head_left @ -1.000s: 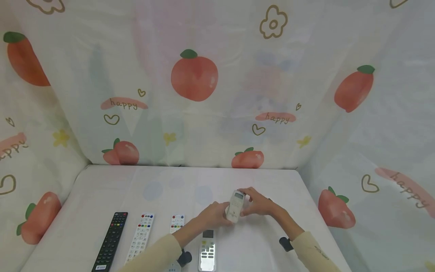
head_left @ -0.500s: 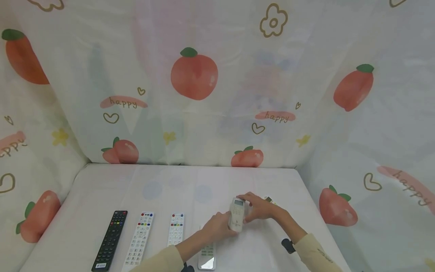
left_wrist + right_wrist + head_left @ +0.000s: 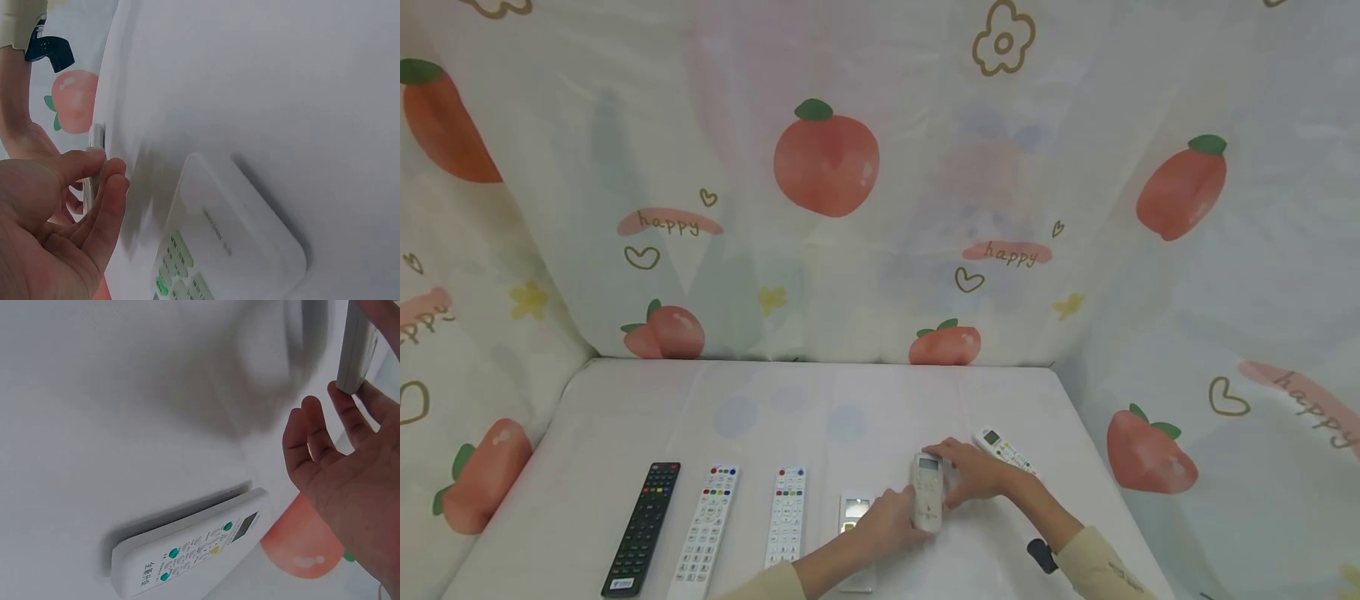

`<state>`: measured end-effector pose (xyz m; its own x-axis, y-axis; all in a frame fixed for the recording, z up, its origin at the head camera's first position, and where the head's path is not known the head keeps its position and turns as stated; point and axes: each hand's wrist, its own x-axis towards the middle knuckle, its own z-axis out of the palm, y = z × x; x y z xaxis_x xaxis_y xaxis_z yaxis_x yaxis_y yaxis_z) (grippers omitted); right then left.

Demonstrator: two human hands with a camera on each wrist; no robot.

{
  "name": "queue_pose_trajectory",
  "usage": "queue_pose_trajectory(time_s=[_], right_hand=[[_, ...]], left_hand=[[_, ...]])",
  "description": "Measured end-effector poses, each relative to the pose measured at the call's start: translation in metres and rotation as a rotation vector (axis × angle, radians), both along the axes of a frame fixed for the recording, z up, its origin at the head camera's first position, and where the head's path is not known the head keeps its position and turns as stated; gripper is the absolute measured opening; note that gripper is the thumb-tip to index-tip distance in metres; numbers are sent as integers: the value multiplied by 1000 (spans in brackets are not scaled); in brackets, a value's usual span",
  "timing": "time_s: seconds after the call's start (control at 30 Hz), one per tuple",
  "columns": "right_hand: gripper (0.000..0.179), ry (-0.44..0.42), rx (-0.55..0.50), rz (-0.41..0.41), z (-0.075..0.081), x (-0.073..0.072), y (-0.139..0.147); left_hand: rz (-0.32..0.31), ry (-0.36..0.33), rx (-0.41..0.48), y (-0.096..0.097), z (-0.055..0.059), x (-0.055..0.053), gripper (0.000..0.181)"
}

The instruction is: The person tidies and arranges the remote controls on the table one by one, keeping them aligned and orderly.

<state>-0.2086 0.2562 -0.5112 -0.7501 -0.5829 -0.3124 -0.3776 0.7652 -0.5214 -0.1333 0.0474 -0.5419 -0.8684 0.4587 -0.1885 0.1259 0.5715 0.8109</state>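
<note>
A pale air-conditioner remote (image 3: 927, 498) with a small grey display stands between both hands, its length pointing nearly straight away from the person. My left hand (image 3: 889, 527) grips its lower left side; in the left wrist view, thumb and fingers pinch this slim remote (image 3: 94, 139). My right hand (image 3: 976, 472) holds it by the top end and right edge, with fingertips on the end in the right wrist view. Under the left forearm lies a white remote (image 3: 856, 507) with a shiny display, partly hidden. Behind the right hand lies another white remote (image 3: 1006, 450) with coloured buttons.
To the left lie a black remote (image 3: 642, 529), a white remote (image 3: 706, 529) with many buttons, and a similar white remote (image 3: 786, 517), in a row. The white table (image 3: 700, 408) meets fruit-print cloth walls (image 3: 865, 300) at its back and sides.
Both hands have drawn the held remote nearer, and its tilt has straightened. The remote behind the right hand has come into view. The left forearm no longer covers the third remote's upper part.
</note>
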Motion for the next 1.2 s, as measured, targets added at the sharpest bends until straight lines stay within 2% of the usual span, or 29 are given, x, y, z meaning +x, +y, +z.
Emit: queue_pose_trajectory(time_s=[0.13, 0.4, 0.53, 0.7, 1.0, 1.2], right_hand=[[87, 1, 0, 7, -2, 5, -1], [93, 0, 17, 31, -12, 12, 0], [93, -4, 40, 34, -15, 15, 1], [91, 27, 86, 43, -17, 18, -1], [85, 84, 141, 57, -17, 26, -4], [86, 110, 144, 62, -19, 30, -4]], left_hand=[[-4, -17, 20, 3, -4, 6, 61], [-22, -24, 64, 7, -9, 15, 55], [-13, -12, 47, 9, -12, 20, 56], [-6, -15, 25, 12, -14, 25, 47], [5, -36, -78, 17, -12, 29, 40], [8, -12, -128, 18, -9, 31, 36]])
